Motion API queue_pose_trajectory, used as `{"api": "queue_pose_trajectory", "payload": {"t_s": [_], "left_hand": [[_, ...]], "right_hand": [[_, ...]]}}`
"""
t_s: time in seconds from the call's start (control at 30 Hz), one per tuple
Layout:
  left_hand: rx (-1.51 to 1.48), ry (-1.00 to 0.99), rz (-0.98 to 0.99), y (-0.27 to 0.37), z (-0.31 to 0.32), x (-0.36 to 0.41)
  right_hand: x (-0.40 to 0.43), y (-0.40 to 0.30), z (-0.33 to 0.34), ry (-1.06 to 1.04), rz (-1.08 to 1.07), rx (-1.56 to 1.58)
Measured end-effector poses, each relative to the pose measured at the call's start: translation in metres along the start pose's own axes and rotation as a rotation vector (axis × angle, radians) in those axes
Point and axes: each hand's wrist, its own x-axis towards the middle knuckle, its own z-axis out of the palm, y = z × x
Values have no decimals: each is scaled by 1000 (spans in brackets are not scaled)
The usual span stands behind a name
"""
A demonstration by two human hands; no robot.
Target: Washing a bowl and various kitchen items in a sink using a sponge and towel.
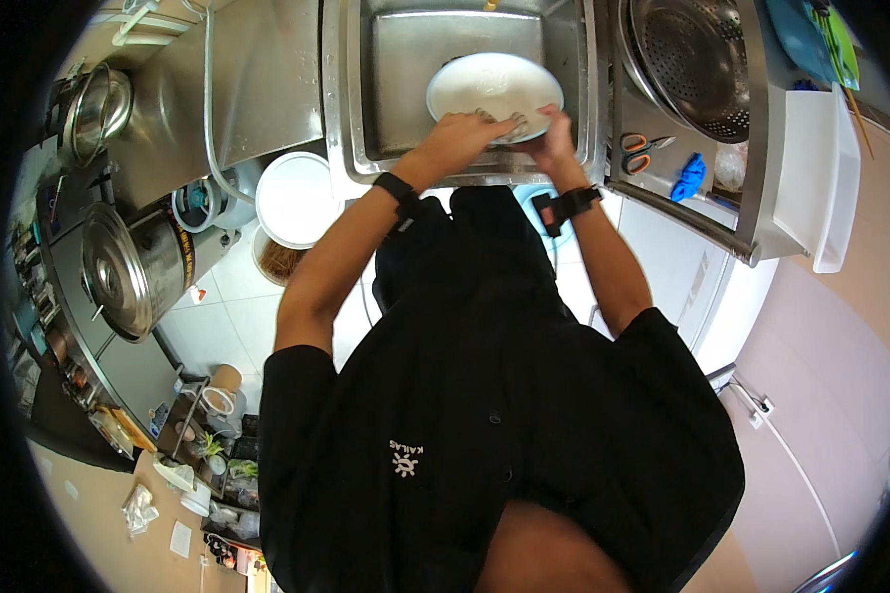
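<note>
A white oval bowl (495, 80) is tilted over the basin of a stainless steel sink (404, 126). My right hand (555, 142) grips its right rim, the thumb on the inner side and the fingers mostly hidden beneath. On the near inside of the bowl lies my left hand (469, 141), its fingers bent around or against a scrubber-like grey-brown thing (518, 127); whether it grips this is unclear. Black bands are on both wrists.
Right of the sink, a shelf holds a steel colander (690, 67), orange-handled scissors (638, 153) and a blue cloth (688, 178). At left are a white round lid (299, 200), a hose (208, 96) and a large lidded steel pot (119, 274).
</note>
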Motion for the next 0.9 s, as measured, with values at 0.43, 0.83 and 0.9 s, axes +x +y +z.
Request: {"api": "queue_pose_trajectory", "payload": {"t_s": [0.43, 0.83, 0.9], "left_hand": [[35, 130, -19, -11, 14, -3], [-92, -70, -85, 15, -5, 22], [31, -53, -70, 3, 12, -4]], "right_hand": [[0, -1, 18, -20, -70, 204], [6, 28, 17, 11, -79, 271], [-2, -10, 6, -113, 79, 151]]}}
